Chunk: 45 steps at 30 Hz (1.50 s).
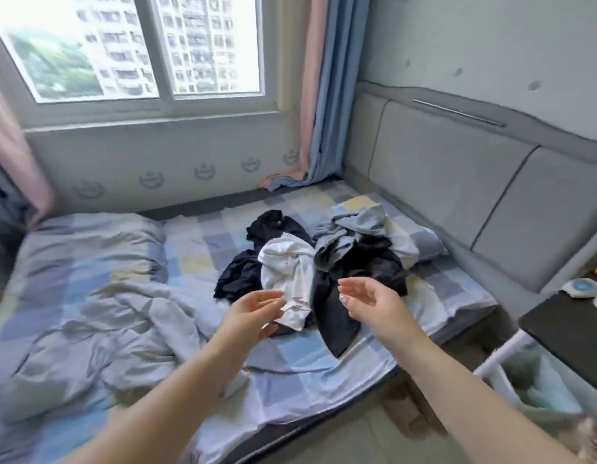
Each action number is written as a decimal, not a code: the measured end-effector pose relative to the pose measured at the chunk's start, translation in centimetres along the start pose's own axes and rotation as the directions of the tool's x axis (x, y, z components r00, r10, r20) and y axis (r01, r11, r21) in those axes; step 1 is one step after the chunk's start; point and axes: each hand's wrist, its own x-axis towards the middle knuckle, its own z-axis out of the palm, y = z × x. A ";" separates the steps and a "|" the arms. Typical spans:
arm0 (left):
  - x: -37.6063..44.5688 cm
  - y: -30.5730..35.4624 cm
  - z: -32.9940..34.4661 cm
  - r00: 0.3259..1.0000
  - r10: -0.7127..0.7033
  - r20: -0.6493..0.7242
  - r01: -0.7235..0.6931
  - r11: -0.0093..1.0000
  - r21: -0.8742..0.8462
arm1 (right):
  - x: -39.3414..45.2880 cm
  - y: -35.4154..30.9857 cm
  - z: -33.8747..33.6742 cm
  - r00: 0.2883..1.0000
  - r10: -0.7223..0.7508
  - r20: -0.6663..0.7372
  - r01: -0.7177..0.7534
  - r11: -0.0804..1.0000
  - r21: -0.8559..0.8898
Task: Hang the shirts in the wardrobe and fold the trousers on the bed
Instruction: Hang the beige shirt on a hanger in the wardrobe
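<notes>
Reaching with left hand (257, 311) and right hand (367, 301), fingers loose and empty, over the tangled clothes pile (310, 262) lying on the bed (290, 363). Risking dragging several knotted garments up together.

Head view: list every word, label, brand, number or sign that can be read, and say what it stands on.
None can be read.
Wall below the window: a row of pale emblems, picture motifs with no letters that can be made out.
Clothes pile on the bed: no print or tag legible.
Round blue item on the dark table: too blurred to read.
</notes>
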 end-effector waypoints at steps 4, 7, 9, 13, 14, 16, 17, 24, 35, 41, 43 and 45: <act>0.0 -1.7 -8.8 0.983 -0.067 -0.170 0.057 0.996 -0.062 | 4.6 0.9 8.3 0.980 0.054 0.191 -0.050 0.998 -0.025; 0.1 -3.3 -14.1 0.949 -0.121 -0.291 0.092 0.989 -0.112 | 7.7 1.8 13.8 0.944 0.096 0.315 -0.081 0.995 -0.061; 0.1 -4.2 -16.2 0.924 -0.159 -0.349 0.120 0.984 -0.129 | 9.2 2.5 16.0 0.928 0.116 0.354 -0.098 0.993 -0.069; 1.1 -6.3 -20.0 0.847 -0.240 -0.474 0.161 0.966 -0.200 | 13.3 4.9 20.7 0.874 0.171 0.454 -0.139 0.985 -0.105; 1.6 -6.8 -20.8 0.820 -0.269 -0.505 0.175 0.958 -0.227 | 14.5 5.8 21.8 0.856 0.199 0.477 -0.159 0.980 -0.123; 2.5 -7.4 -22.0 0.777 -0.318 -0.543 0.198 0.943 -0.268 | 16.5 7.2 23.7 0.824 0.245 0.510 -0.199 0.969 -0.145; 3.1 -7.5 -22.5 0.761 -0.331 -0.558 0.205 0.938 -0.278 | 17.4 7.9 24.5 0.811 0.261 0.524 -0.211 0.965 -0.153; 7.3 -8.5 -28.0 0.658 -0.410 -0.632 0.209 0.905 -0.370 | 23.5 11.3 32.1 0.729 0.331 0.599 -0.249 0.944 -0.219; 11.3 -13.9 -42.3 0.551 -0.475 -0.686 0.188 0.872 -0.452 | 27.8 16.9 48.7 0.644 0.366 0.672 -0.204 0.928 -0.311; 17.5 -22.9 -51.8 0.548 -0.531 -0.646 0.063 0.796 -0.602 | 32.3 23.7 61.9 0.658 0.280 0.699 -0.012 0.932 -0.362; 20.4 -25.8 -54.3 0.560 -0.569 -0.602 -0.040 0.708 -0.705 | 34.1 26.1 65.9 0.664 0.265 0.699 0.038 0.922 -0.385; 23.4 -28.8 -56.8 0.557 -0.602 -0.572 -0.098 0.637 -0.765 | 35.8 28.8 70.0 0.676 0.254 0.692 0.106 0.896 -0.432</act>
